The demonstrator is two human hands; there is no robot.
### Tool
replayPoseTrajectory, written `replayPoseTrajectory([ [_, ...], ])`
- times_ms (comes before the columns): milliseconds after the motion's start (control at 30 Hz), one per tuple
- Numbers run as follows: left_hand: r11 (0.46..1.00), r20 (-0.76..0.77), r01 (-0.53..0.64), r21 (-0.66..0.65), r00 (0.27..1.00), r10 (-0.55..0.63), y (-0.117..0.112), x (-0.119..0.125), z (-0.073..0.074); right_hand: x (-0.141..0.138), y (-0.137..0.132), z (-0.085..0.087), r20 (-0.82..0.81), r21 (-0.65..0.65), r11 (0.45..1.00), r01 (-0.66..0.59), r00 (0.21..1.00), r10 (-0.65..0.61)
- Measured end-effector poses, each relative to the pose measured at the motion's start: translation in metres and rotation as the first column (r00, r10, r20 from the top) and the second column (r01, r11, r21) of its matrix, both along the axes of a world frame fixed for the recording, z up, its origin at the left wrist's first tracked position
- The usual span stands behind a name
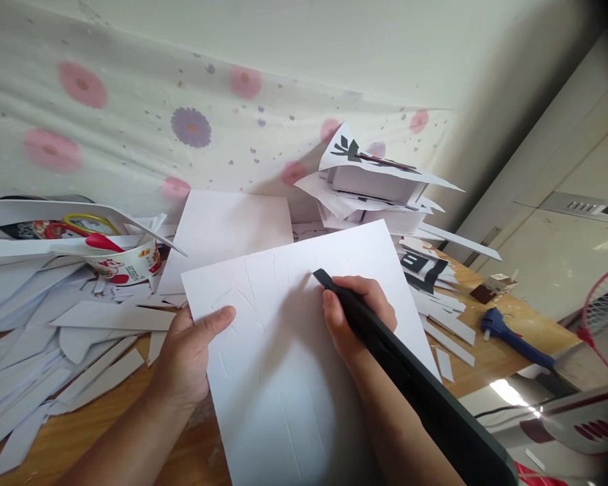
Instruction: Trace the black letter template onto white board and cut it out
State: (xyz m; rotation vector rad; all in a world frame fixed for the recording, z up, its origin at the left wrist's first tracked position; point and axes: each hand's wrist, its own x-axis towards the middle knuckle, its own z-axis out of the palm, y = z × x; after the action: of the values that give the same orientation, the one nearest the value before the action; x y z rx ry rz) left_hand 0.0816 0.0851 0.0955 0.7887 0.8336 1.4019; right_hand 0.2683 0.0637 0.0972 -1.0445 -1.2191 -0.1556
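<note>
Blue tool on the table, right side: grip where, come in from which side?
Probably mid-handle, from above and the near side, fingers across it: it's long and slim, running rightward toward the near table edge, while the bulkier head points away.

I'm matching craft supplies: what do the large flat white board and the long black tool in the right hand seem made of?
Large flat white board: likely foam board or stiff card, matte; no glare, no sag.
Long black tool: probably plastic, possibly painted metal, low-sheen; smooth, evenly dark.
</note>
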Motion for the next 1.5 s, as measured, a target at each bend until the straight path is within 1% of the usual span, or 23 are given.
replayPoseTrajectory([
  [67,1.0,-0.003,-0.002,0.001,1.0,0.002,0.0,0.0,-0.001,0.0,0.002,-0.001,0.048,0.042,0.998,0.04,0.998,-0.042],
  [167,1.0,-0.009,-0.006,0.007,1.0,0.006,0.001,-0.001,-0.002,0.0,0.005,-0.002,0.091,0.067,0.994,0.09,0.991,-0.096],
  [367,1.0,-0.012,-0.006,0.017,1.0,0.006,-0.001,-0.001,-0.001,-0.001,0.009,-0.005,0.153,0.15,0.988,0.039,0.986,-0.062],
  [600,1.0,-0.024,0.006,0.007,1.0,-0.006,-0.005,0.001,0.003,0.001,0.007,-0.008,0.176,0.154,0.987,0.036,0.982,-0.063],
  [900,1.0,-0.03,-0.002,-0.009,1.0,0.002,-0.004,0.002,0.002,0.0,0.004,-0.012,0.183,0.184,0.983,0.004,0.982,-0.038],
  [1000,1.0,-0.021,-0.003,-0.008,1.0,0.003,-0.003,0.003,0.001,0.002,0.004,-0.014,0.184,0.175,0.984,-0.012,0.983,-0.021],
  [1300,1.0,-0.032,-0.009,-0.021,0.999,0.008,-0.006,0.004,0.004,0.001,0.001,-0.018,0.193,0.187,0.982,0.002,0.98,-0.039],
  [1500,1.0,-0.016,-0.01,-0.006,1.0,0.01,-0.004,0.004,0.002,-0.002,-0.001,-0.02,0.192,0.202,0.979,0.04,0.978,-0.08],
])
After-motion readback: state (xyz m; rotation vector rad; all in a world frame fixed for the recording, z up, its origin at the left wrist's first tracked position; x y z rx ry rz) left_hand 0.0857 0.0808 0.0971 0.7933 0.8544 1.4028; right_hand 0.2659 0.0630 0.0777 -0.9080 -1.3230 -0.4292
